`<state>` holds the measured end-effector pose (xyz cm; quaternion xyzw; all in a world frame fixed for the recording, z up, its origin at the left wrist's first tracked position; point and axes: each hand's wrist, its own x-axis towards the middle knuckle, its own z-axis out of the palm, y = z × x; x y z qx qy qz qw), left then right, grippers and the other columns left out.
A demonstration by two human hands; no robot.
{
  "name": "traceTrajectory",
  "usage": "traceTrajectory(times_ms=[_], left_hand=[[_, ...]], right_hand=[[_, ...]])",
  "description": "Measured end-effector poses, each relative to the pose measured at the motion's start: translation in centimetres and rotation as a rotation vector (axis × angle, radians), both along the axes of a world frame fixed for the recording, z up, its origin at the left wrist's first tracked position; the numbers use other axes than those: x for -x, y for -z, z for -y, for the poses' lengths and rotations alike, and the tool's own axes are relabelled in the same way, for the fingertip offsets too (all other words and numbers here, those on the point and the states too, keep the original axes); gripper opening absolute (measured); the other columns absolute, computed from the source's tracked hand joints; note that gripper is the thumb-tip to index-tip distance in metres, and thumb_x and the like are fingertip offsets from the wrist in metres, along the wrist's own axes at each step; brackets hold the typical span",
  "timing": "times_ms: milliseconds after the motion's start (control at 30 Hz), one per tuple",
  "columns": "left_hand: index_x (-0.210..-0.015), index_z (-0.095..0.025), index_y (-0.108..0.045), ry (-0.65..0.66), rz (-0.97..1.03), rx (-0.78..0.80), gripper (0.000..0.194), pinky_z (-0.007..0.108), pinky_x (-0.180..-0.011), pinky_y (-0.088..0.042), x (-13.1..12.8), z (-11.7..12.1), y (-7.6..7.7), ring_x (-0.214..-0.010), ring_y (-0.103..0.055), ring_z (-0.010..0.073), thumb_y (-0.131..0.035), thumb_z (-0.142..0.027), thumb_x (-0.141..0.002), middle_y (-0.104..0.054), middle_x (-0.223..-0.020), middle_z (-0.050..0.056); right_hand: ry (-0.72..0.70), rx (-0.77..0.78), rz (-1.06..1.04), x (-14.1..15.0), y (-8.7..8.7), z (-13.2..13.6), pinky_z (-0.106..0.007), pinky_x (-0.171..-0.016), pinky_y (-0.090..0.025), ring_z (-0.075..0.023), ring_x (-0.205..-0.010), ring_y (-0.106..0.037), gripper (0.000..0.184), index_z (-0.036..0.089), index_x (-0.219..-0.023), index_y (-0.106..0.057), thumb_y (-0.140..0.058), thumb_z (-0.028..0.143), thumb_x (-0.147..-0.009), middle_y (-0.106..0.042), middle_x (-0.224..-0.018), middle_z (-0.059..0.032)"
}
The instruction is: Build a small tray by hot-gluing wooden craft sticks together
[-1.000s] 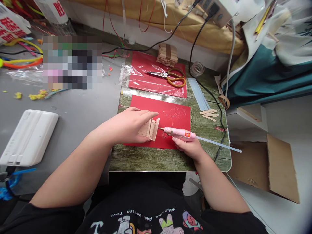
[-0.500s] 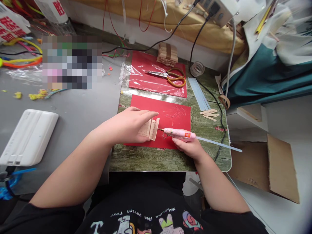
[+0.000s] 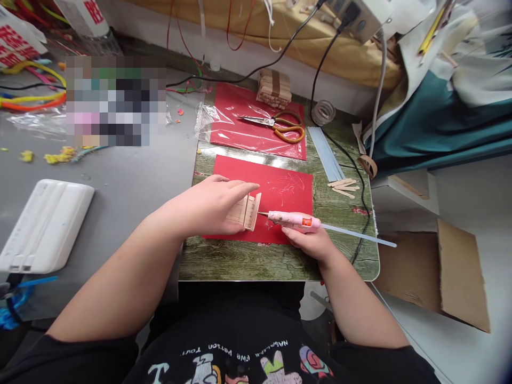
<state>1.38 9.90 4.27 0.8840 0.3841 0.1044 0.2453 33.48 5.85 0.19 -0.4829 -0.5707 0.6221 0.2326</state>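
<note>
My left hand [image 3: 218, 205] is closed around a small structure of wooden craft sticks [image 3: 251, 212], its thumb and fingers at the edges; much of the piece is hidden under the palm. In my right hand [image 3: 306, 240] is a pink hot glue gun [image 3: 294, 220], gripped from below. Its metal tip points left and is at or very near the upright stick on the structure's right side. A long translucent glue stick [image 3: 360, 234] sticks out of the gun's back end. Beneath both hands lies a red sheet [image 3: 292, 186] with thin strings of glue on it.
Scissors [image 3: 276, 124] lie on a wrapped red pack [image 3: 228, 128], with a bundle of craft sticks [image 3: 274, 88] behind. Glue sticks [image 3: 326, 154], loose craft sticks [image 3: 343, 186], a tape roll [image 3: 323, 113] and a black cable [image 3: 356, 165] are on the right. A white power bank [image 3: 48, 224] lies left.
Hardly anything differs. The whole view has shifted very slightly, while both hands keep the same hold and the glue gun's tip stays by the stick structure.
</note>
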Motion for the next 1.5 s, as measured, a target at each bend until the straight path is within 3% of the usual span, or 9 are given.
traceTrajectory(times_ms=[133, 233, 800, 1067, 1267, 1500], left_hand=[[-0.158, -0.022, -0.044, 0.001, 0.006, -0.004, 0.079, 0.042, -0.112, -0.04, 0.02, 0.03, 0.07, -0.128, -0.065, 0.0295, -0.067, -0.042, -0.086, -0.064, -0.15, 0.01], [-0.158, -0.023, -0.045, -0.006, 0.01, -0.004, 0.078, 0.042, -0.112, -0.04, 0.0, 0.04, 0.05, -0.128, -0.065, 0.0297, -0.067, -0.041, -0.086, -0.065, -0.15, 0.01], [-0.157, -0.022, -0.046, -0.014, 0.01, -0.001, 0.077, 0.042, -0.113, -0.042, -0.01, 0.04, -0.07, -0.128, -0.064, 0.0296, -0.068, -0.042, -0.086, -0.065, -0.149, 0.009], [-0.158, -0.023, -0.046, -0.012, 0.014, 0.002, 0.078, 0.042, -0.113, -0.042, -0.01, 0.01, -0.07, -0.127, -0.065, 0.0294, -0.068, -0.042, -0.086, -0.065, -0.149, 0.009], [-0.158, -0.022, -0.046, -0.011, 0.015, 0.004, 0.078, 0.042, -0.112, -0.042, 0.02, 0.05, -0.01, -0.128, -0.064, 0.0296, -0.069, -0.043, -0.086, -0.065, -0.149, 0.01], [-0.157, -0.021, -0.047, -0.014, 0.007, 0.012, 0.076, 0.042, -0.112, -0.043, -0.01, 0.11, -0.4, -0.128, -0.064, 0.0299, -0.068, -0.042, -0.086, -0.066, -0.148, 0.01]], right_hand=[[-0.028, -0.026, -0.028, 0.01, -0.06, -0.12, -0.048, -0.114, -0.057, -0.0299, -0.132, -0.069, 0.035, 0.034, -0.131, -0.078, -0.076, 0.039, -0.097, -0.077, -0.135, -0.0031], [-0.042, -0.058, -0.049, -0.09, -0.02, -0.19, -0.049, -0.12, -0.052, -0.0291, -0.134, -0.068, 0.034, 0.033, -0.129, -0.079, -0.077, 0.037, -0.096, -0.075, -0.139, -0.0031], [-0.148, -0.143, -0.061, -0.41, 0.04, -0.37, -0.047, -0.118, -0.054, -0.0264, -0.133, -0.069, 0.032, 0.036, -0.13, -0.079, -0.074, 0.034, -0.098, -0.075, -0.138, -0.0025], [-0.052, -0.121, -0.037, -0.23, 0.3, -0.15, -0.051, -0.119, -0.052, -0.0297, -0.133, -0.069, 0.033, 0.034, -0.129, -0.079, -0.076, 0.038, -0.097, -0.075, -0.139, -0.0045], [-0.12, -0.131, -0.052, -0.16, -0.01, -0.4, -0.048, -0.121, -0.051, -0.0263, -0.135, -0.067, 0.033, 0.036, -0.132, -0.078, -0.073, 0.036, -0.099, -0.074, -0.14, -0.0021], [-0.084, -0.124, -0.048, -0.17, 0.17, -0.31, -0.049, -0.12, -0.052, -0.0273, -0.135, -0.068, 0.032, 0.036, -0.13, -0.079, -0.074, 0.037, -0.098, -0.074, -0.141, -0.0021]])
